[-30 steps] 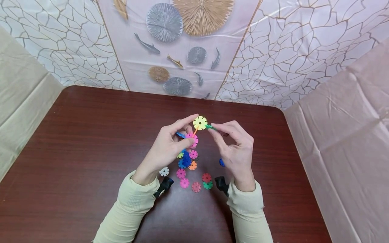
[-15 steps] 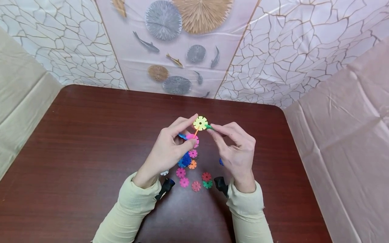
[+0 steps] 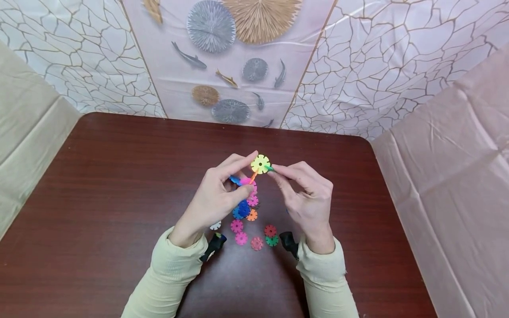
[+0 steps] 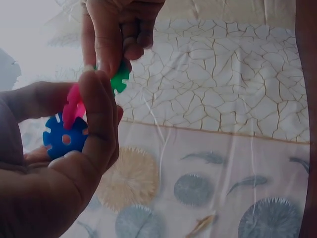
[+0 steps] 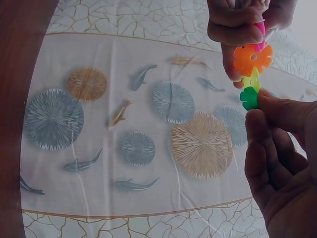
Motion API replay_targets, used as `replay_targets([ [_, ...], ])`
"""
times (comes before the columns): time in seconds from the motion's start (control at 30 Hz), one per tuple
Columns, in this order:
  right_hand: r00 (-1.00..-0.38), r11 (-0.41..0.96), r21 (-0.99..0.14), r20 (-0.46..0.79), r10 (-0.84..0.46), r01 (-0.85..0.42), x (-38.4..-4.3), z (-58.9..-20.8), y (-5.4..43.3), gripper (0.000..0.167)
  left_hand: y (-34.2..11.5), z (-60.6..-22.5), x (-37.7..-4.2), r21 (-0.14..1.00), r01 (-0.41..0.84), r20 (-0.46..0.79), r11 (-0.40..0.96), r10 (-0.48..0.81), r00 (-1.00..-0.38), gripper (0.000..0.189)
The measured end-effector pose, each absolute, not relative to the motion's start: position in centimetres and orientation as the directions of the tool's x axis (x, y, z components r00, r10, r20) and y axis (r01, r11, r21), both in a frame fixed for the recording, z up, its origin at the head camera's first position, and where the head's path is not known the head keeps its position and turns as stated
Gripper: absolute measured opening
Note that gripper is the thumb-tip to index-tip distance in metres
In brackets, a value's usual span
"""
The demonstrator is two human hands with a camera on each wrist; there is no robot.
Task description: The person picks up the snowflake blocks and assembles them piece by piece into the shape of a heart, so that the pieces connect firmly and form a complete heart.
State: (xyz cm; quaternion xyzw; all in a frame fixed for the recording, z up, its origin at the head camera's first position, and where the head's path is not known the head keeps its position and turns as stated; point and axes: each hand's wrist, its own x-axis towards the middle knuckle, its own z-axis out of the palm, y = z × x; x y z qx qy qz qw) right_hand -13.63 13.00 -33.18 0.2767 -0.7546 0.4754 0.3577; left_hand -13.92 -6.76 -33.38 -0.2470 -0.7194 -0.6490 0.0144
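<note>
My left hand [image 3: 212, 194] holds a short chain of notched plastic discs above the table. In it, a blue disc [image 4: 64, 139] joins a pink disc [image 4: 74, 105], followed by an orange disc [image 5: 253, 58] and a yellow disc [image 3: 260, 164]. The left index fingertip touches the yellow disc's edge, and the thumb lies by the pink and orange ones. With thumb and index finger my right hand [image 3: 308, 198] pinches a green disc [image 5: 249, 98], whose edge sits in the right side of the yellow disc. Fingers partly hide the pink disc.
Below the hands, several loose discs lie on the dark wooden table [image 3: 99, 198]: dark blue [image 3: 244, 208], orange [image 3: 252, 215], pink [image 3: 241, 238], red [image 3: 270, 230], green [image 3: 272, 240] and white [image 3: 215, 225]. A patterned cloth [image 3: 234, 57] hangs behind the table.
Both hands, with the joined discs, have shifted slightly left and down. The green disc now overlaps further into the yellow disc. The loose discs stay in place.
</note>
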Motion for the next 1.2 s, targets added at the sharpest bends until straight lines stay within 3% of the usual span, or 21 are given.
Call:
replay_targets([
  [0.2, -0.653, 0.371, -0.579, 0.749, -0.111, -0.726, -13.0, -31.7, 12.2, 0.025, -7.3, -33.6, -14.5, 0.95, 0.311, 0.289, -0.001, 0.377, -0.88, 0.053],
  [0.47, -0.662, 0.356, -0.585, 0.734, -0.151, -0.729, -12.8, -31.4, 12.0, 0.024, -6.8, -33.9, -14.9, 0.993, 0.062, 0.093, -0.1, 0.351, -0.932, 0.024],
  [0.6, -0.677, 0.367, -0.593, 0.717, -0.164, -0.717, -13.3, -32.3, 12.6, 0.033, -6.7, -34.1, -15.1, 0.996, 0.056, 0.073, -0.063, 0.318, -0.945, 0.02],
  [0.7, -0.731, 0.406, -0.635, 0.669, -0.137, -0.657, -14.0, -33.6, 13.8, 0.041, -6.8, -34.2, -15.2, 0.995, 0.062, 0.079, -0.072, 0.263, -0.962, 0.02],
  [0.83, -0.894, 0.586, -0.696, 0.433, -0.119, -0.415, -14.8, -35.2, 16.1, 0.037, -7.2, -34.2, -15.5, 0.993, 0.06, 0.079, -0.098, 0.204, -0.976, 0.019],
  [0.93, -0.987, 0.797, -0.583, 0.098, -0.127, -0.16, -15.3, -37.0, 18.3, 0.041, -7.4, -34.2, -15.7, 0.993, 0.056, 0.077, -0.107, 0.2, -0.977, 0.02],
  [1.0, -0.987, 0.892, -0.446, -0.099, -0.126, -0.069, -15.6, -38.8, 19.7, 0.045, -7.4, -34.2, -15.7, 0.992, 0.049, 0.072, -0.115, 0.205, -0.976, 0.021],
  [1.07, -0.969, 0.93, -0.367, -0.217, -0.114, -0.027, -15.9, -40.7, 21.0, 0.047, -7.4, -34.2, -15.7, 0.992, 0.047, 0.071, -0.118, 0.21, -0.975, 0.021],
  [1.2, -0.957, 0.924, -0.383, -0.265, -0.116, -0.006, -16.4, -43.3, 22.6, 0.042, -7.5, -34.2, -15.7, 0.992, 0.037, 0.061, -0.119, 0.208, -0.976, 0.02],
])
